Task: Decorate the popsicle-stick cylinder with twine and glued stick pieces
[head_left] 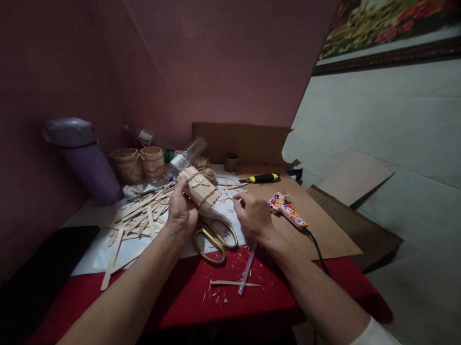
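Note:
My left hand (181, 210) is wrapped round a small holder made of craft sticks (199, 186), tilted, with twine bands and a small flower shape on its side. Just right of it, my right hand (254, 215) is closed in a pinch, and a thin curved wood strip (228, 191) shows at its fingertips. Gold-handled scissors (214, 239) lie between my forearms, their blades mostly hidden. A clear glue stick (248, 268) and a split wood piece (234, 283) rest on the red cloth. Beside my right hand lies a flower-patterned glue gun (287, 210).
Loose craft sticks (140, 221) are heaped on white paper at left. Behind stand a purple bottle (89, 167), two wooden cups (152, 162), a plastic bottle (189, 154), twine (204, 168) and a small pot (231, 162). A yellow-black cutter (264, 178) lies on the cardboard (326, 234).

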A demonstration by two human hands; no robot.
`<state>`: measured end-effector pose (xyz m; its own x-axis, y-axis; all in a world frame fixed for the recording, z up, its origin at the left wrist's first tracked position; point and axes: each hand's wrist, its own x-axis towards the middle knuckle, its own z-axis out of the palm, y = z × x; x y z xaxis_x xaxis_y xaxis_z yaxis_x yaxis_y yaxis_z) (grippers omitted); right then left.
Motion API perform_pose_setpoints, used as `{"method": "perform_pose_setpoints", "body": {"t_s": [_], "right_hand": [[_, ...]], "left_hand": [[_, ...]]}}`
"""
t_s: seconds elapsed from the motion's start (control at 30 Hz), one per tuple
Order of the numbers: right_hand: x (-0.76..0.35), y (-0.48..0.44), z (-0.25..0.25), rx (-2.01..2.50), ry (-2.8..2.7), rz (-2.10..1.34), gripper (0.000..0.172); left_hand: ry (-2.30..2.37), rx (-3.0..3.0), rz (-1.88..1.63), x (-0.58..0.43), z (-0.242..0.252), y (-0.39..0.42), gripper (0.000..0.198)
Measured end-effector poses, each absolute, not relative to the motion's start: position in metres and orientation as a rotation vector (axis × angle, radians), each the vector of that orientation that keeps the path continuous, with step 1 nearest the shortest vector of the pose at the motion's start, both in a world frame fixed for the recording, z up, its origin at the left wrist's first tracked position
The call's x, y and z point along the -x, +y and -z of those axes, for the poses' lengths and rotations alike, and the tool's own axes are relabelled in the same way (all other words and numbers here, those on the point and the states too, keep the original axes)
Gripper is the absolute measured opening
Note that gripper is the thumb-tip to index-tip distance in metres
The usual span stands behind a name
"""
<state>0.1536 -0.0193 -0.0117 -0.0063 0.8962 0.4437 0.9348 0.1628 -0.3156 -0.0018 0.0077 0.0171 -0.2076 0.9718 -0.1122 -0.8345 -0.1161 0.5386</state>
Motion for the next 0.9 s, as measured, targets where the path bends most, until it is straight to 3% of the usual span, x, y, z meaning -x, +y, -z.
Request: {"method": "perform_pose_setpoints", "body": {"t_s": [0.13,0.27,0.47,0.9], "right_hand": [[-0.149,-0.025,0.008,1.144,-1.681,-0.006,0.016],[-0.144,-0.032,0.004,0.889,-1.691,0.011,0.009],[-0.142,-0.039,0.001,0.909,-1.77,0.048,0.009],[-0.135,-0.043,0.002,1.107,-1.673,-0.02,0.008]], "left_hand": [[0.588,-0.389,-1.576,-0.001,-0.016,0.001,0.014],[0.52,-0.556,-1.43,-0.007,-0.01,-0.006,0.024],[0.509,-0.711,-1.413,-0.015,-0.004,-0.015,0.043],[0.58,-0.815,-1.614,-0.02,-0.002,-0.019,0.043]]}}
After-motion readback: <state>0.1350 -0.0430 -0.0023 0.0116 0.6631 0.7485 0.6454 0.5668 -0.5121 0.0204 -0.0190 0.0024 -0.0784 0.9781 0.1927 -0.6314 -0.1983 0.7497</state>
